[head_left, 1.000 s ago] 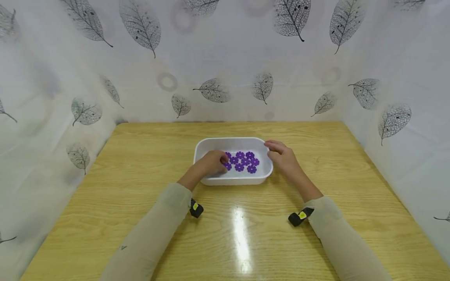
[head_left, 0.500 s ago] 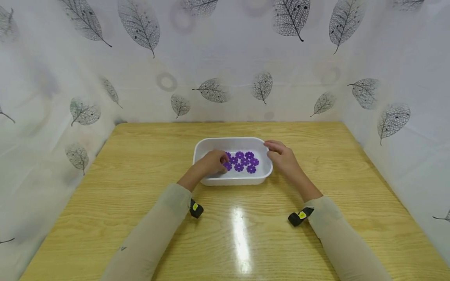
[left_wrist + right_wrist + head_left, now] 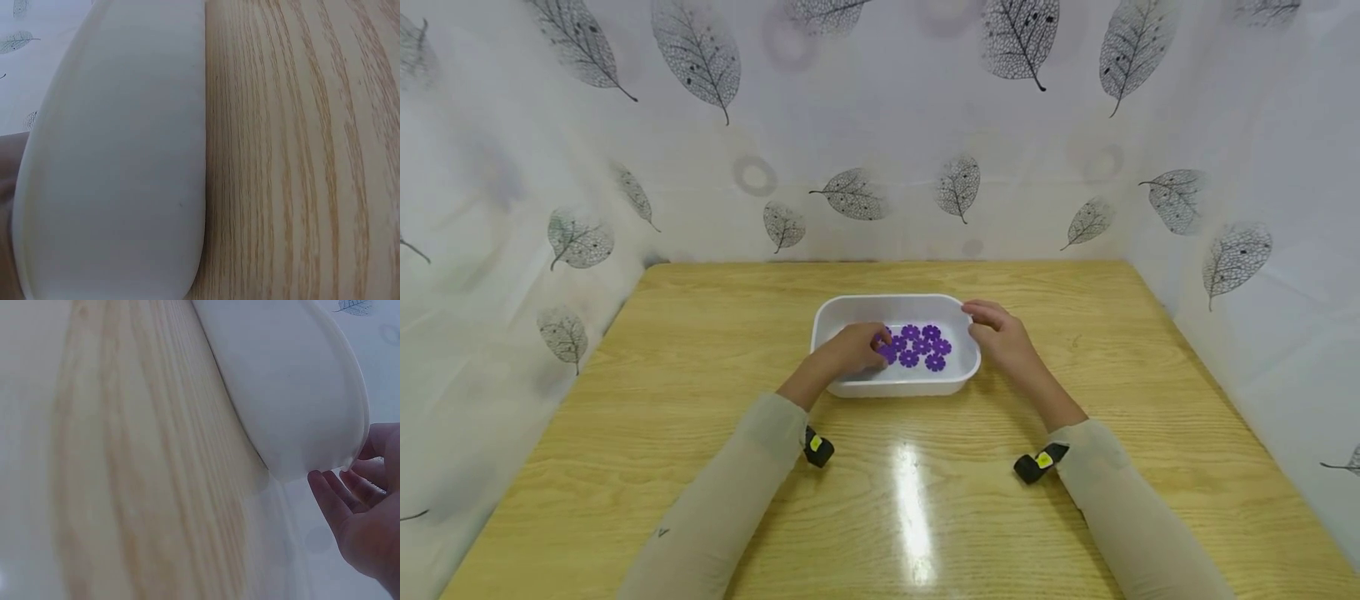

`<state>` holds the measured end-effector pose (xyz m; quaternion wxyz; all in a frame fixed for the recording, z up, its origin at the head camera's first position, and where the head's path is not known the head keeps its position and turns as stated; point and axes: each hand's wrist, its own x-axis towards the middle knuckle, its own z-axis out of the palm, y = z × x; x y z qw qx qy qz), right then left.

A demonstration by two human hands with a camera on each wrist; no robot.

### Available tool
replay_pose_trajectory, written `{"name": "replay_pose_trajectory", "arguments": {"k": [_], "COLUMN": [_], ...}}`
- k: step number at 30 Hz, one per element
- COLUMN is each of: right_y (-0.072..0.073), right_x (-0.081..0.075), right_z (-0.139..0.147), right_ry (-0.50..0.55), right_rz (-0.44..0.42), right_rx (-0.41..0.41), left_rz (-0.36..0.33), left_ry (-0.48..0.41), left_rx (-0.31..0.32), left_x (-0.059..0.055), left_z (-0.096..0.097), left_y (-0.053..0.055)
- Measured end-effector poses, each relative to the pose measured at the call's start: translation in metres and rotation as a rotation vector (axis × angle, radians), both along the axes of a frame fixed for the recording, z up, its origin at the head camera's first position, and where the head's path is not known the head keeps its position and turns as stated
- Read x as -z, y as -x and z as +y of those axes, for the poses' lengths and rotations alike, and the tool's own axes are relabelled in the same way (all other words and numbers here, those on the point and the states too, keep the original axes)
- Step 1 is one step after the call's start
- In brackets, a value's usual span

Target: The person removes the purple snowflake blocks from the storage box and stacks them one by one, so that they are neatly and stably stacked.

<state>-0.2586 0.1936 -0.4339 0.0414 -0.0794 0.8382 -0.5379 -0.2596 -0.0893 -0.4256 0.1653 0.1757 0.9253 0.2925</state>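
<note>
A white oblong tray [image 3: 898,388] stands on the wooden table, with several purple flower-shaped pieces [image 3: 909,358] lying on its floor. My left hand [image 3: 852,347] reaches over the near left rim, its fingers curled and low inside. Thumb and forefinger close around one purple flower-shaped piece [image 3: 889,353] at the left of the group; the other fingers are hidden. At the opposite end, my right hand [image 3: 1009,340] touches the tray's rim from outside. The right wrist view shows relaxed fingers [image 3: 328,494] against the tray's outer wall [image 3: 294,394].
Pale wood of the tabletop [image 3: 715,350] surrounds the tray, and a glare streak crosses its front. White curtains with leaf prints [image 3: 857,193] stand behind and at both sides. Each wrist wears a small black camera [image 3: 1034,468]. In the left wrist view the tray's outer wall [image 3: 125,144] takes up much of the picture.
The purple flower-shaped piece at my left fingertips has shifted slightly and looks tilted, its pale centre no longer plain. My right hand stays at the rim. The head view has drifted slightly.
</note>
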Motion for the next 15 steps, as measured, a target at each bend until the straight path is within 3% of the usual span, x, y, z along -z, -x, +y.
{"name": "replay_pose_trajectory", "arguments": {"k": [15], "right_y": [0.0002], "right_x": [-0.0008], "right_z": [0.0000], "right_ry": [-0.004], "right_rz": [-0.010], "right_rx": [0.008], "left_rz": [0.005], "left_ry": [-0.004], "left_rx": [0.020], "left_x": [0.0014], "left_z": [0.0002], "left_y": [0.0013]}}
